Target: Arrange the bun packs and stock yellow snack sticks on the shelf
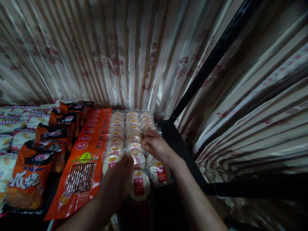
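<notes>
Clear packets of round white rice crackers (138,184) with red and yellow labels lie overlapping in three columns on a black shelf. My left hand (121,173) is in shadow over the left and middle columns. Its fingertips are close to a middle-column packet (137,159), and its fingers are hard to make out. My right hand (157,146) reaches over the right column with its fingers curled in toward the middle column. Whatever is between those fingers is hidden. Below it, a right-column packet (160,171) lies tilted.
Left of the crackers runs a row of overlapping orange snack packs (81,176). Beyond it stand orange-and-black snack bags (27,179) and white bags (22,139). Patterned curtains (125,48) hang behind. A black post (204,69) slants up from the black shelf's (173,138) back corner.
</notes>
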`<state>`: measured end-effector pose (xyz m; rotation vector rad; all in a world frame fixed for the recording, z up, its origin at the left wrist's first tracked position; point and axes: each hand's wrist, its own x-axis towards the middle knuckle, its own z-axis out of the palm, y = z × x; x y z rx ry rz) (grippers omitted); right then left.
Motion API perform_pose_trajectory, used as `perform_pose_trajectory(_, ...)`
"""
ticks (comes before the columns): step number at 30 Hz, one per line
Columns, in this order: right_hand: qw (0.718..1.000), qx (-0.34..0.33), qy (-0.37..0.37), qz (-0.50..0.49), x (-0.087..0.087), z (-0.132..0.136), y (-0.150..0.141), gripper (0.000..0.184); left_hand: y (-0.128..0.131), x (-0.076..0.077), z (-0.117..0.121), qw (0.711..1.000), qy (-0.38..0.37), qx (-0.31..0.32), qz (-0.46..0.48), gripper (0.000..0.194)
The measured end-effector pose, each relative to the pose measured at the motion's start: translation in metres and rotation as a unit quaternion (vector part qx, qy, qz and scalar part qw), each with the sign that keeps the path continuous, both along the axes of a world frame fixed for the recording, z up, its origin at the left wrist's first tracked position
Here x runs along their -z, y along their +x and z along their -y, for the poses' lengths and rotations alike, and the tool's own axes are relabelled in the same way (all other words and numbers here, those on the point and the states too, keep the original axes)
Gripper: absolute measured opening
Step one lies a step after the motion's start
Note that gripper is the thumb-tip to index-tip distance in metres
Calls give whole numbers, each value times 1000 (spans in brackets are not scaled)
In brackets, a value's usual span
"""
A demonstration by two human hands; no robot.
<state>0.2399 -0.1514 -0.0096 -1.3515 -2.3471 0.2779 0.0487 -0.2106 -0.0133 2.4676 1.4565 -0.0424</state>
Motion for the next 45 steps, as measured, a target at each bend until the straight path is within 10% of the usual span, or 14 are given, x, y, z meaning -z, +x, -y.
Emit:
perform_pose_trajectory(16, 1000, 16, -11, 2, 2, -1, 0, 10, -5, 53, 53, 995, 72, -25, 59, 43)
perform_pose_trajectory(29, 1000, 8, 0, 2, 6, -2, 2, 10, 6, 41, 51, 987, 34, -125, 94, 47)
perform_pose_trajectory(45, 1000, 4, -10, -1, 0, 0, 2, 4, 5, 76, 56, 956, 266, -47, 114, 38)
